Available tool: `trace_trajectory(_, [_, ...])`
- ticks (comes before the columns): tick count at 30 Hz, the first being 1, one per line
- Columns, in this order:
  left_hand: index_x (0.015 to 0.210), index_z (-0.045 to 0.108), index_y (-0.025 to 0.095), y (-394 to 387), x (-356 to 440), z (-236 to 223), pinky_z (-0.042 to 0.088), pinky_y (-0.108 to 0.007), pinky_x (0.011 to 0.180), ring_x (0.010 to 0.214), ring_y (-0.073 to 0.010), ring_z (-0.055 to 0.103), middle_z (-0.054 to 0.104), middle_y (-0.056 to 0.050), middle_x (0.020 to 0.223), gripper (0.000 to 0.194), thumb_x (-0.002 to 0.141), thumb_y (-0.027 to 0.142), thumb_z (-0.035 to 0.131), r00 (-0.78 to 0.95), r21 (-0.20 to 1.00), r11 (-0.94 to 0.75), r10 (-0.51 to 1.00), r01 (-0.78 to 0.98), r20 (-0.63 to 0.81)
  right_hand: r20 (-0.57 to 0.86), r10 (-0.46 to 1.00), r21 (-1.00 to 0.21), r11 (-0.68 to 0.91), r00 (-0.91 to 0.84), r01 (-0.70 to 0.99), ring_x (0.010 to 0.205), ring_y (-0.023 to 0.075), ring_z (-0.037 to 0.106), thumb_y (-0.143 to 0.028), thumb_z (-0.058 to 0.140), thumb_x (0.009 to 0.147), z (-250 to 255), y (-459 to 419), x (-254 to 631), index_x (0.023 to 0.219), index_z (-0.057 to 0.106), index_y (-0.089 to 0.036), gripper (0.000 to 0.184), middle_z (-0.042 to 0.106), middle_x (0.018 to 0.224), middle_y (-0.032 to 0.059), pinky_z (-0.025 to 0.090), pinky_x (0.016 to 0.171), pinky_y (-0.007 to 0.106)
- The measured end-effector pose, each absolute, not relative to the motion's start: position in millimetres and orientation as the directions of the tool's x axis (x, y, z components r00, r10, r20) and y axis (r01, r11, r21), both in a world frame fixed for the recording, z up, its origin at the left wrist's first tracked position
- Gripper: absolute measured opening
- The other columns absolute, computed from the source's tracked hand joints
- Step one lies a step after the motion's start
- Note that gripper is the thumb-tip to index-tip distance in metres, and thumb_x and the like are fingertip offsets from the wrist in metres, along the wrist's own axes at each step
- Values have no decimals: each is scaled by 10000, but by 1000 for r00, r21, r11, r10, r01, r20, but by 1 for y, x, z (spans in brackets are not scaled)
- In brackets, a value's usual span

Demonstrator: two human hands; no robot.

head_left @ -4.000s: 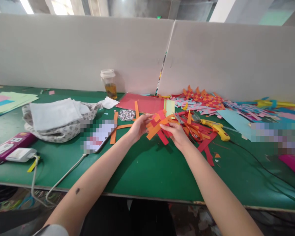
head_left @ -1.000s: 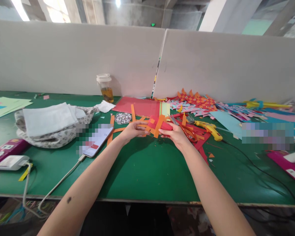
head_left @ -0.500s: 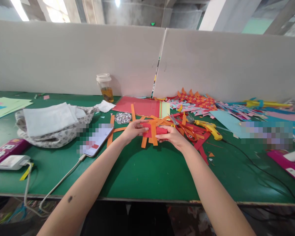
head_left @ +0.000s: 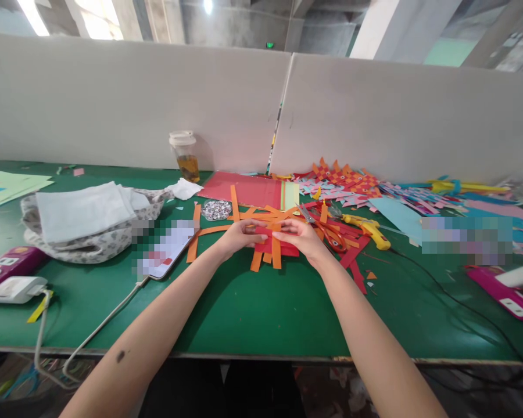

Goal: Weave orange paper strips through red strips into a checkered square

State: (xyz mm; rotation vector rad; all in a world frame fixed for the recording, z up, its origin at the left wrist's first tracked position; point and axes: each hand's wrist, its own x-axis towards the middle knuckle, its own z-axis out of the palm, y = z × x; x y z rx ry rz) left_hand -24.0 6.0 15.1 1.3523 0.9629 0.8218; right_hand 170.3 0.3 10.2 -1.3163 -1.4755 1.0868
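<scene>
Between my hands is a weave of red and orange paper strips (head_left: 276, 247), with orange ends pointing down toward me. My left hand (head_left: 243, 237) pinches its left side, thumb on top. My right hand (head_left: 297, 237) grips the upper right part, its thumb on an upright orange strip; some fingers are hidden behind the paper. Loose orange strips (head_left: 213, 230) lie just left of and behind my hands. Right of my right hand are scissors with orange handles (head_left: 332, 237) and red strips (head_left: 353, 261).
A yellow glue gun (head_left: 370, 229) with a black cable lies right. Behind are woven red-orange pieces (head_left: 348, 176), a red sheet (head_left: 244, 188) and a bag of small round pieces (head_left: 217, 210). Left are a phone (head_left: 168, 249), a cloth bundle (head_left: 91, 215) and a cup (head_left: 185, 157).
The woven strips have been turned and lowered, so their orange ends now point toward me. My right hand has moved its grip inward to the upright orange strip.
</scene>
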Motion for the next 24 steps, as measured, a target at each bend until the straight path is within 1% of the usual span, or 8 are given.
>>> trace_trajectory(4, [908, 580, 167, 4, -21, 15, 475, -218, 609, 707, -97, 566, 600, -26, 786, 347, 630, 327, 714, 391, 994, 108, 913, 37, -113, 13, 995, -970, 36, -100, 240, 882, 169, 589, -313, 750, 553, 7, 1, 171, 935, 590, -175, 436, 628, 884, 48, 468, 803, 325])
trace_trajectory(9, [833, 540, 158, 3, -21, 17, 507, -258, 575, 585, -85, 545, 537, 22, 638, 321, 624, 326, 716, 438, 980, 197, 880, 22, -186, -7, 984, -977, 31, -176, 213, 859, 154, 593, -281, 736, 570, 7, 1, 173, 935, 603, -179, 402, 629, 869, 39, 474, 786, 304])
trace_trajectory(12, [834, 540, 169, 3, -22, 20, 520, -291, 585, 564, -85, 534, 522, 28, 614, 285, 676, 375, 660, 422, 979, 197, 884, 50, -199, -33, 987, -978, 1, -157, 210, 837, 147, 602, -271, 748, 551, 6, 2, 175, 924, 606, -175, 411, 637, 845, 33, 470, 798, 302])
trace_trajectory(14, [848, 542, 176, 4, -24, 21, 519, -296, 605, 596, -93, 547, 557, 8, 663, 259, 715, 386, 613, 377, 983, 173, 908, 60, -183, -55, 988, -974, -20, -146, 226, 814, 148, 609, -278, 756, 543, 6, 2, 176, 927, 606, -173, 425, 643, 829, 30, 471, 795, 305])
trace_trajectory(17, [869, 540, 174, 8, -25, 18, 496, -268, 612, 684, -112, 573, 610, -38, 798, 223, 739, 352, 577, 274, 996, 23, 961, 85, -45, -71, 986, -957, -25, -152, 289, 758, 151, 617, -304, 751, 557, 7, 0, 176, 943, 605, -170, 434, 647, 798, 31, 477, 767, 314])
trace_trajectory(20, [822, 550, 163, 10, -25, 15, 464, -245, 623, 686, -109, 564, 603, -31, 769, 181, 714, 301, 596, 163, 939, -267, 958, 217, 235, -64, 985, -929, -1, -158, 371, 764, 164, 622, -330, 741, 575, 10, -4, 172, 942, 609, -167, 423, 653, 790, 37, 474, 757, 309])
trace_trajectory(22, [810, 573, 166, 9, -24, 14, 451, -238, 633, 689, -108, 560, 605, -21, 758, 152, 706, 275, 597, 226, 866, -392, 915, 310, 333, -43, 986, -912, 26, -158, 409, 802, 179, 624, -347, 729, 591, 13, -6, 170, 932, 614, -161, 405, 660, 820, 52, 473, 755, 305])
trace_trajectory(24, [804, 589, 175, 5, -23, 14, 439, -229, 616, 682, -109, 558, 613, -12, 750, 125, 699, 243, 591, 360, 792, -481, 864, 376, 353, -19, 989, -895, 49, -147, 444, 816, 189, 626, -356, 713, 612, 16, -7, 167, 910, 622, -153, 372, 668, 842, 65, 477, 748, 303])
